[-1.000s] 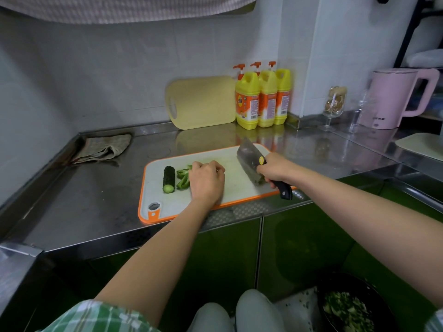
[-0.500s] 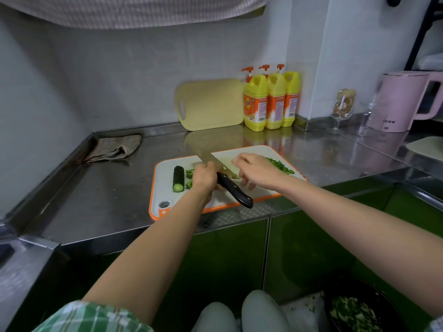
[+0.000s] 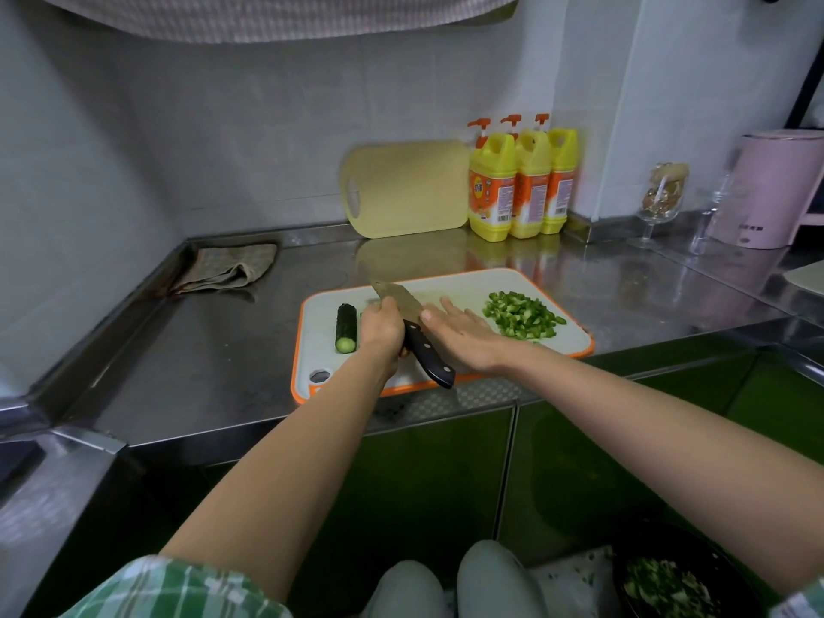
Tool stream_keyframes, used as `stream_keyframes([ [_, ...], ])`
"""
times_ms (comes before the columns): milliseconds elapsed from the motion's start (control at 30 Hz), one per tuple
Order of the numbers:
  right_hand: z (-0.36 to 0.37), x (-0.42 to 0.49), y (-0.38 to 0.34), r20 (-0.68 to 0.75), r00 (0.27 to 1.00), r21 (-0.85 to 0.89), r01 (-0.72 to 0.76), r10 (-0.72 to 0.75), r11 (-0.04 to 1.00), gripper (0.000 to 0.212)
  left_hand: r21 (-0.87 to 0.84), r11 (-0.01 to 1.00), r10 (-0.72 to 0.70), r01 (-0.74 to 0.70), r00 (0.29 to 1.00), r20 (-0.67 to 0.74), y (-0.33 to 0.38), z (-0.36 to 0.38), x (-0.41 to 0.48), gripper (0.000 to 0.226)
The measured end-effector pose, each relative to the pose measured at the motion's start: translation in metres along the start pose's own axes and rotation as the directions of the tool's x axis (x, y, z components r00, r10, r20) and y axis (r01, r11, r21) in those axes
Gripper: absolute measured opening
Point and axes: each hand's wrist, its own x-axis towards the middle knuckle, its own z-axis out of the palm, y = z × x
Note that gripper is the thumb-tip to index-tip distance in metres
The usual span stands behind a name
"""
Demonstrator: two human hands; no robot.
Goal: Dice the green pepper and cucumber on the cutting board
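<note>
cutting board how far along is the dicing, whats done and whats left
Done: a pile of diced pepper sits on the right of the cutting board. In hand: the left hand grips the knife, the right hand lies open beside its blade; nothing is being cut. Left: the cucumber, one undiced piece at the board's left.

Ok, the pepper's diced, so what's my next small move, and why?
Probably take the knife in your right hand: that hand lies open beside its handle, your left hand grips it near the blade, and the cucumber is not yet diced.
</note>
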Motion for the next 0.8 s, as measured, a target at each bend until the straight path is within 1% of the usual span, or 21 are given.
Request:
stream_keyframes([
  [33, -0.001, 0.003, 0.002, 0.003, 0.998, -0.024, -0.056, 0.056, 0.998, 0.061, 0.008, 1.0, -0.002, 0.002, 1.0, -0.005, 0.001, -0.001, -0.001, 0.032],
  [100, -0.005, 0.005, 0.005, -0.026, 0.993, -0.084, -0.114, 0.113, 0.99, 0.064, 0.027, 1.0, -0.001, 0.001, 1.0, -0.008, 0.002, -0.003, -0.001, 0.033],
  [133, -0.005, 0.006, 0.007, -0.055, 0.993, -0.086, -0.108, 0.103, 0.99, 0.063, 0.037, 0.999, 0.005, -0.005, 1.0, -0.01, 0.002, -0.005, -0.001, 0.033],
  [200, -0.006, 0.004, 0.008, -0.084, 0.996, -0.032, -0.027, 0.024, 0.999, 0.06, 0.044, 0.999, 0.013, -0.012, 1.0, -0.017, 0.001, -0.006, 0.0, 0.033],
  [267, -0.005, -0.001, 0.006, -0.035, 0.999, -0.006, 0.023, -0.023, 1.0, 0.059, 0.038, 0.999, 0.011, -0.011, 1.0, -0.018, 0.002, -0.004, 0.0, 0.033],
  [333, -0.005, -0.004, 0.009, -0.01, 1.0, -0.035, -0.025, 0.024, 0.999, 0.059, 0.024, 1.0, 0.013, -0.012, 1.0, -0.018, 0.004, -0.003, -0.002, 0.033],
  [400, -0.007, -0.006, 0.013, -0.069, 0.996, -0.046, -0.062, 0.059, 0.997, 0.058, 0.03, 0.999, 0.033, -0.032, 0.999, -0.017, 0.006, -0.002, -0.002, 0.032],
  [433, -0.009, -0.008, 0.013, -0.09, 0.995, -0.041, -0.045, 0.042, 0.998, 0.056, 0.041, 0.998, 0.041, -0.04, 0.999, -0.017, 0.008, -0.001, -0.003, 0.032],
  [500, -0.013, -0.013, 0.01, -0.066, 0.998, -0.06, -0.007, 0.003, 0.998, 0.054, 0.063, 0.997, 0.043, -0.041, 0.999, -0.023, 0.009, 0.0, -0.003, 0.033],
  [533, -0.016, -0.014, 0.007, -0.058, 0.998, -0.074, -0.021, 0.017, 0.997, 0.054, 0.061, 0.997, 0.04, -0.039, 0.999, -0.026, 0.009, 0.001, -0.004, 0.033],
  [567, -0.019, -0.013, 0.005, -0.093, 0.995, -0.08, -0.05, 0.043, 0.996, 0.054, 0.054, 0.998, 0.04, -0.038, 0.999, -0.022, 0.01, 0.002, -0.006, 0.033],
  [600, -0.021, -0.012, 0.003, -0.175, 0.983, -0.071, -0.071, 0.058, 0.995, 0.053, 0.052, 0.998, 0.045, -0.044, 0.999, -0.015, 0.01, 0.003, -0.007, 0.033],
  [633, -0.024, -0.012, 0.0, -0.266, 0.961, -0.028, -0.08, 0.07, 0.996, 0.05, 0.06, 0.997, 0.056, -0.055, 0.998, -0.006, 0.011, 0.004, -0.009, 0.034],
  [667, -0.029, -0.014, -0.004, -0.323, 0.943, 0.043, -0.071, 0.081, 0.997, 0.048, 0.07, 0.995, 0.068, -0.069, 0.998, 0.006, 0.013, 0.004, -0.01, 0.035],
  [700, -0.033, -0.016, -0.008, -0.309, 0.946, 0.133, -0.06, 0.099, 0.989, 0.046, 0.081, 0.993, 0.081, -0.082, 0.997, 0.019, 0.015, 0.003, -0.013, 0.035],
  [733, -0.038, -0.02, -0.013, -0.225, 0.967, 0.227, -0.067, 0.119, 0.972, 0.045, 0.095, 0.991, 0.093, -0.095, 0.995, 0.025, 0.017, 0.003, -0.014, 0.036],
  [767, -0.042, -0.025, -0.019, -0.091, 0.987, 0.307, -0.098, 0.132, 0.947, 0.043, 0.108, 0.989, 0.1, -0.103, 0.995, 0.032, 0.019, 0.003, -0.016, 0.036],
  [800, -0.044, -0.032, -0.025, 0.035, 0.991, 0.357, -0.136, 0.132, 0.924, 0.038, 0.115, 0.988, 0.103, -0.107, 0.994, 0.042, 0.023, 0.003, -0.018, 0.035],
])
